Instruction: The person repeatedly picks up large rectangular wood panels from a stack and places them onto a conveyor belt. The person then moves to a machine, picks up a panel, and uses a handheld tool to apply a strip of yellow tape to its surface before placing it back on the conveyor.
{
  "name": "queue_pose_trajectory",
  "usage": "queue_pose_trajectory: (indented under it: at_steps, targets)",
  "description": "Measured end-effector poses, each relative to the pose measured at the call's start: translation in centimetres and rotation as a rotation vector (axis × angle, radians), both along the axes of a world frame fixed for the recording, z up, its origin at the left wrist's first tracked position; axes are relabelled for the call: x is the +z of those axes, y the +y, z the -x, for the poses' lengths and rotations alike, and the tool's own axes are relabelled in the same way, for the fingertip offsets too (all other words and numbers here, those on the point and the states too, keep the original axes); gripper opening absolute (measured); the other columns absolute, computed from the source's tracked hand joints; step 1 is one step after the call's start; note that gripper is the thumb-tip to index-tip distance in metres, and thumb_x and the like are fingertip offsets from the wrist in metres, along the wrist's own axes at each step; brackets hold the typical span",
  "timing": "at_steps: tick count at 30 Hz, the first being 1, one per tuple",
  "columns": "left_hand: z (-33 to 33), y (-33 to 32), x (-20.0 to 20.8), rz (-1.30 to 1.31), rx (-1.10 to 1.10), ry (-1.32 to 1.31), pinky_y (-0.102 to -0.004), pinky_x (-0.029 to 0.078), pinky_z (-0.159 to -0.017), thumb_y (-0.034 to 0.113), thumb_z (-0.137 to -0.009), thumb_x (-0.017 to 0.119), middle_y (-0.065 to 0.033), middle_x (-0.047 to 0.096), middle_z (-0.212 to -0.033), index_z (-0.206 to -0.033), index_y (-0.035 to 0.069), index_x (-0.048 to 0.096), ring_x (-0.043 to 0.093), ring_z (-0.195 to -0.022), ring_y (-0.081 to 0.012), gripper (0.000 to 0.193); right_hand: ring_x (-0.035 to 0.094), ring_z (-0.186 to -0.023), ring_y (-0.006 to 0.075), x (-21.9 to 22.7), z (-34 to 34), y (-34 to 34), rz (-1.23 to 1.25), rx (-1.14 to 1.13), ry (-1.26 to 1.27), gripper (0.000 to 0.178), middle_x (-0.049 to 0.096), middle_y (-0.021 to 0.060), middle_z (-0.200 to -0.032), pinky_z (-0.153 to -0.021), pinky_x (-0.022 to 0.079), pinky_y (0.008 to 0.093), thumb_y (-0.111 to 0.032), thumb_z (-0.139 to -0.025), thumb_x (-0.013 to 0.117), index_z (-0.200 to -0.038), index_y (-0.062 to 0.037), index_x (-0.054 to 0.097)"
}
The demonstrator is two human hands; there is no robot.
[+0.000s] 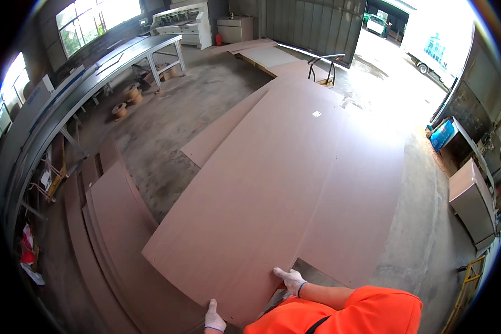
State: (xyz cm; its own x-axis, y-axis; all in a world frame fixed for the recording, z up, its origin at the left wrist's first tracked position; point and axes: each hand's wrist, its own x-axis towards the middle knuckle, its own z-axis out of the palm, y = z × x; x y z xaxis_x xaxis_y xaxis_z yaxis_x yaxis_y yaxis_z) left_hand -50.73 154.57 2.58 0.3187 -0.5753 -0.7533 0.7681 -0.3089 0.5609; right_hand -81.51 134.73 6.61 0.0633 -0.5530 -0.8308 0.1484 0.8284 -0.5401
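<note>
A large pinkish-brown board (pixel 245 189) stretches away from me across the middle, a small white label on its far part. My left hand (pixel 214 318), in a white glove, grips its near edge close to the left part of my body. The thumb lies on top and the other fingers are hidden below. At the near right corner my right hand (pixel 290 280), also gloved, holds the board with its thumb over the top face. Under the board, a second similar board (pixel 356 217) shows along the right, and another board (pixel 228 125) sticks out on the left.
More brown boards (pixel 117 206) lie stacked at my left. Behind them run a long metal table (pixel 114 61) and wooden spools (pixel 120 111). A black trolley handle (pixel 324 62) stands at the far end. Right are a box-like cabinet (pixel 473 195) and a yellow frame (pixel 466 285).
</note>
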Motion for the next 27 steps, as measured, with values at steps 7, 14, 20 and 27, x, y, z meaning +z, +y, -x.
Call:
queue_pose_trajectory:
  at_steps: [7, 14, 20, 27]
  targets:
    - [-17.9, 5.9, 1.1, 0.189, 0.018, 0.106, -0.0598, 0.041, -0.111, 0.069, -0.1, 0.045, -0.0127, 0.05, -0.154, -0.153, 0.01, 0.045, 0.049, -0.137, -0.0385, 0.08, 0.067, -0.116, 0.0296, -0.5, 1.0, 16.2, -0.173, 0.124, -0.216, 0.053, 0.067, 0.0093, -0.134, -0.094, 0.056, 0.0515, -0.036, -0.098, 0.073, -0.14, -0.009, 0.058]
    - [-31.2, 14.4, -3.0, 0.07, 0.098, -0.204, -0.0506, 0.036, -0.117, 0.077, -0.095, 0.044, -0.0095, 0.049, -0.156, -0.155, 0.009, 0.044, 0.047, -0.14, -0.0312, 0.091, 0.06, -0.126, 0.029, -2.0, 5.4, 20.1, -0.263, -0.126, -0.335, 0.059, 0.065, 0.0077, -0.139, -0.107, 0.049, 0.0492, -0.045, -0.098, 0.071, -0.142, -0.0079, 0.057]
    - [-31.0, 9.9, -3.4, -0.115, 0.046, -0.39, -0.048, 0.034, -0.119, 0.079, -0.096, 0.043, -0.0113, 0.044, -0.161, -0.158, 0.006, 0.04, 0.044, -0.144, -0.0315, 0.096, 0.057, -0.132, 0.0301, -7.9, 8.3, 12.4, -0.111, -0.251, 0.054, 0.079, 0.057, 0.0112, -0.148, -0.11, 0.045, 0.05, -0.058, -0.093, 0.071, -0.145, -0.0018, 0.052]
    - [-34.0, 2.3, 1.6, -0.687, -0.192, -1.122, -0.0481, 0.045, -0.111, 0.072, -0.094, 0.053, -0.0255, 0.055, -0.148, -0.14, -0.007, 0.055, 0.055, -0.135, -0.0394, 0.091, 0.063, -0.124, 0.025, -4.8, 6.1, 11.6, -0.065, -0.156, 0.039, 0.051, 0.066, 0.0026, -0.136, -0.104, 0.051, 0.05, -0.05, -0.101, 0.064, -0.136, -0.0124, 0.062]
